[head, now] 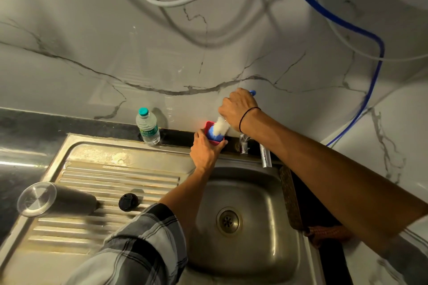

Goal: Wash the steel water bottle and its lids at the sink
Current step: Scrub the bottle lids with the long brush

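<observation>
Steel bottle (58, 200): lying on its side on the drainboard (120, 176), mouth pointing toward the basin; black lid (128, 202) sitting just beside it, apart.
Left hand (205, 149): gripping a red soap dish (214, 134) at the sink's back edge.
Right hand (238, 109): closing around a brush handle, white bristles (220, 126) dipping into the dish.
Progress: likely loading soap; bottle and lid looking dry, scrubbing and rinsing pending.
Room: basin (243, 192) offering open working space; tap (243, 143) and plastic bottle (148, 126) crowding the back ledge.
</observation>
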